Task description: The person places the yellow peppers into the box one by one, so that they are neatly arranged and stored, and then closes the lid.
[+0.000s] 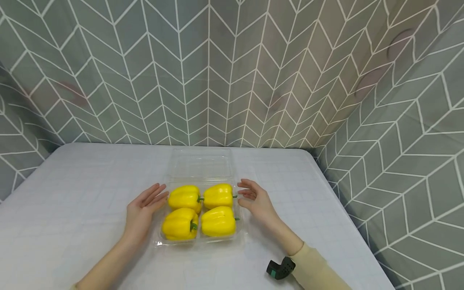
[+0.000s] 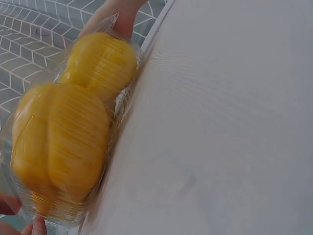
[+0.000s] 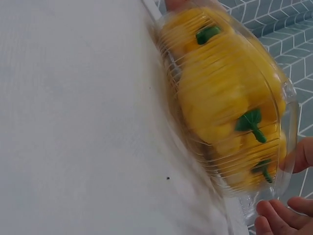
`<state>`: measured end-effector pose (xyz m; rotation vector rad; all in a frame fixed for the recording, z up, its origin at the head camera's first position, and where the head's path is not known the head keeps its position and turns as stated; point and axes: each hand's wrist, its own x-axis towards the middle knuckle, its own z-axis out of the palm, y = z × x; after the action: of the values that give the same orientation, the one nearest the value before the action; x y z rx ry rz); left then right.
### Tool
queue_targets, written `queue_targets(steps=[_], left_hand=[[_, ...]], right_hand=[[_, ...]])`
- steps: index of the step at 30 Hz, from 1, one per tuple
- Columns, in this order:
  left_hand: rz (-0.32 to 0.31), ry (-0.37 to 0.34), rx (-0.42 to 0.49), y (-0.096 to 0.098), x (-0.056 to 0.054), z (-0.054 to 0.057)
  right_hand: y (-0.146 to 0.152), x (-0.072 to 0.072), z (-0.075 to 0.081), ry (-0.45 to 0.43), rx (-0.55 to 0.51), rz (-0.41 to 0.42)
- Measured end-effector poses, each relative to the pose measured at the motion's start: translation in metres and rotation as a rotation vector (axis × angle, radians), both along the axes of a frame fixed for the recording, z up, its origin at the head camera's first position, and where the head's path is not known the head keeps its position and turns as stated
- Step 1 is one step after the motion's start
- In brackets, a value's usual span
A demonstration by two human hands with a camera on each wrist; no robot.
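A clear plastic clamshell box (image 1: pixel 200 241) lies on the table with its lid (image 1: pixel 201 164) folded back flat on the far side. Several yellow bell peppers (image 1: pixel 218 221) with green stems fill it in two rows. My left hand (image 1: pixel 140 211) is at the box's left side, fingers straight and fingertips right by the far-left pepper (image 1: pixel 184 198). On the opposite side my right hand (image 1: pixel 259 205) has its thumb and fingers loosely bent and apart, close to the far-right pepper (image 1: pixel 218 196). The right wrist view shows the ribbed wall of the box in front of peppers (image 3: pixel 215 98).
A white cloth covers the table (image 1: pixel 90 181). Grey curtains (image 1: pixel 224 72) with a white chevron pattern hang behind it and along the right side. A black device (image 1: pixel 281 268) is at my right wrist, near the beige sleeve (image 1: pixel 317 268).
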<state>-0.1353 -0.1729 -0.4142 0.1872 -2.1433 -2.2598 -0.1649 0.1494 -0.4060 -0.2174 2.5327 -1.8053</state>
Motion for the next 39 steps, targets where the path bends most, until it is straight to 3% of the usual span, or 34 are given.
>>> queue_targets(steps=[10, 18, 27, 39], left_hand=[[-0.03, -0.09, 0.173, 0.005, -0.009, 0.005], [-0.099, -0.091, 0.352, 0.003, -0.017, 0.002], [-0.147, -0.086, 0.449, 0.005, -0.024, -0.004], [-0.19, -0.054, 0.463, 0.007, -0.023, -0.008]], right_hand=[[0.009, -0.007, -0.007, -0.072, -0.147, 0.024], [0.009, -0.012, -0.01, -0.154, -0.25, 0.019], [0.012, -0.014, -0.015, -0.152, -0.362, 0.039], [0.014, -0.012, -0.023, -0.147, -0.471, 0.083]])
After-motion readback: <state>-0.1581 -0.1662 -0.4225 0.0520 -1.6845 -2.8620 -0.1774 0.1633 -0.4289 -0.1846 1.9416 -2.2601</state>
